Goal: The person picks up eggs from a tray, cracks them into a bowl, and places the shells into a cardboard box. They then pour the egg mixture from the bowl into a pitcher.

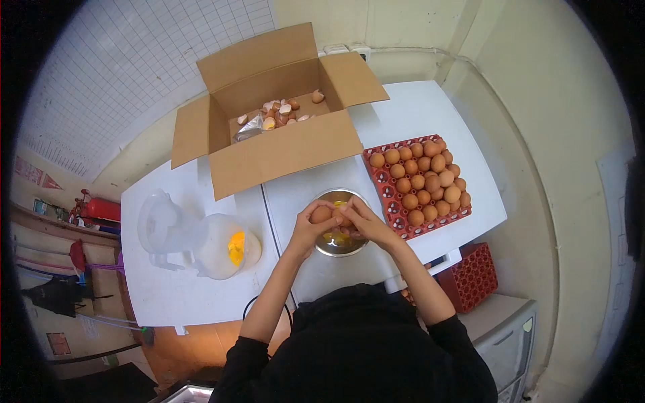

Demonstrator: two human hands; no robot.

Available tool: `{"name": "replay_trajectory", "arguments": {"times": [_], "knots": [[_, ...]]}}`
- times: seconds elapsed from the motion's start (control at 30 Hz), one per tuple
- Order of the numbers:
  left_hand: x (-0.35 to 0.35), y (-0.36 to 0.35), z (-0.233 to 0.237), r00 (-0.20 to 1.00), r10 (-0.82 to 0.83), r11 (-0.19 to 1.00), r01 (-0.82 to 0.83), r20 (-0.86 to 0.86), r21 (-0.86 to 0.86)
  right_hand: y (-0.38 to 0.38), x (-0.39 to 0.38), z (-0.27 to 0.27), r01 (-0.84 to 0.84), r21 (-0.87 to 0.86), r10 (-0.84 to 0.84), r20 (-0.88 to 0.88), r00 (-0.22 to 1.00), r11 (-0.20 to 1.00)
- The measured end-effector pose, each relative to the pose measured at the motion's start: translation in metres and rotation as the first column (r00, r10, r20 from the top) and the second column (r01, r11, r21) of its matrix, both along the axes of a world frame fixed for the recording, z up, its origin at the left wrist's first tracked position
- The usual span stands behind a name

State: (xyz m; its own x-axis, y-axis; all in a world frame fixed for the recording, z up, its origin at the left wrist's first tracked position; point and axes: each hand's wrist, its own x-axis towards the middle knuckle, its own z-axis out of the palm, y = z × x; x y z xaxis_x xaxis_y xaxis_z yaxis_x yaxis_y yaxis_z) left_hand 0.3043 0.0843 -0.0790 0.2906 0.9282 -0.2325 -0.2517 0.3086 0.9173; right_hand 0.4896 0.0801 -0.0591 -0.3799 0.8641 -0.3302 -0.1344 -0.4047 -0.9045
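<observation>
Above a metal bowl (342,253), my left hand (306,232) and my right hand (369,226) meet with curled fingers around a brown egg (321,215). The shell looks cracked, with one part on each side, though my fingers hide much of the break. Yellow egg yolk (334,238) shows in the bowl beneath. To the right, a red egg tray (398,216) carries several whole brown eggs (417,181), and its left-hand cups hold none.
Broken eggshells (285,111) lie in an open cardboard box (285,158) behind the bowl. At left stand a clear plastic jug (156,221) and a translucent container (215,258) with yolk inside. Red trays (470,275) are stacked low at right, beside a drawer unit (507,342).
</observation>
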Motion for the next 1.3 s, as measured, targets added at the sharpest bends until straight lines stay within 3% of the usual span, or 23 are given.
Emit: {"name": "replay_trajectory", "arguments": {"times": [0.07,0.2,0.27,0.4,0.47,0.6,0.7,0.77,0.8,0.9,0.97,1.03,1.1,1.17,1.23,1.27,1.3], "knots": [[0.000,-0.001,-0.002,0.999,0.038,0.999,-0.038,0.022,0.001,0.002,0.007,-0.007,-0.059,0.158,0.038,0.138,0.990,0.986],[0.000,-0.004,-0.002,0.984,0.039,0.989,-0.014,-0.171,0.146,0.005,0.017,-0.014,-0.134,0.307,0.003,0.392,0.920,0.942],[0.002,-0.005,-0.003,0.958,0.085,0.958,-0.004,-0.274,0.286,0.005,0.020,-0.012,-0.151,0.370,-0.044,0.470,0.882,0.917],[-0.008,0.000,0.000,0.929,0.151,0.941,-0.029,-0.339,0.338,0.000,0.023,-0.001,-0.183,0.492,-0.100,0.495,0.863,0.851],[-0.012,0.000,0.000,0.904,0.161,0.922,0.005,-0.395,0.388,-0.004,0.022,0.006,-0.259,0.662,-0.208,0.541,0.815,0.704],[-0.014,-0.004,0.001,0.746,0.423,0.715,0.073,-0.514,0.695,-0.014,0.013,0.019,-0.447,0.808,-0.519,0.589,0.620,0.384],[-0.011,-0.007,-0.006,0.701,0.517,0.606,0.106,-0.492,0.788,-0.015,0.011,0.003,-0.431,0.808,-0.565,0.589,0.578,0.402],[-0.008,-0.004,-0.015,0.694,0.542,0.551,0.132,-0.474,0.824,-0.018,0.014,0.003,-0.283,0.736,-0.418,0.609,0.675,0.615],[-0.004,-0.004,-0.013,0.695,0.560,0.583,0.057,-0.452,0.810,-0.019,0.016,0.005,-0.212,0.669,-0.346,0.598,0.723,0.712],[0.004,0.005,0.007,0.694,0.582,0.677,-0.125,-0.424,0.725,0.008,0.017,0.004,0.099,0.278,-0.142,0.138,0.980,0.955],[-0.001,0.032,0.035,0.700,0.552,0.756,-0.190,-0.454,0.626,0.033,0.012,0.026,0.197,0.252,-0.216,0.051,0.975,0.948],[-0.002,0.071,0.065,0.853,0.512,0.815,-0.443,-0.104,0.374,0.071,0.000,0.046,0.226,0.276,-0.220,-0.053,0.974,0.934],[-0.007,0.115,0.095,0.804,0.595,0.713,-0.524,-0.007,0.466,0.105,-0.004,0.068,0.293,0.256,-0.253,-0.178,0.951,0.921],[-0.013,0.150,0.113,0.761,0.644,0.673,-0.517,-0.075,0.530,0.133,-0.003,0.081,0.385,0.202,-0.334,-0.247,0.910,0.900],[-0.031,0.178,0.093,0.734,0.670,0.675,-0.539,-0.112,0.504,0.152,0.035,0.072,0.278,0.401,-0.300,-0.009,0.954,0.873],[-0.036,0.187,0.085,0.721,0.681,0.677,-0.551,-0.130,0.489,0.157,0.058,0.068,0.141,0.503,-0.307,0.263,0.915,0.853],[-0.036,0.183,0.087,0.735,0.666,0.697,-0.554,-0.124,0.455,0.161,0.077,0.063,-0.018,0.560,-0.328,0.511,0.795,0.829]]}}
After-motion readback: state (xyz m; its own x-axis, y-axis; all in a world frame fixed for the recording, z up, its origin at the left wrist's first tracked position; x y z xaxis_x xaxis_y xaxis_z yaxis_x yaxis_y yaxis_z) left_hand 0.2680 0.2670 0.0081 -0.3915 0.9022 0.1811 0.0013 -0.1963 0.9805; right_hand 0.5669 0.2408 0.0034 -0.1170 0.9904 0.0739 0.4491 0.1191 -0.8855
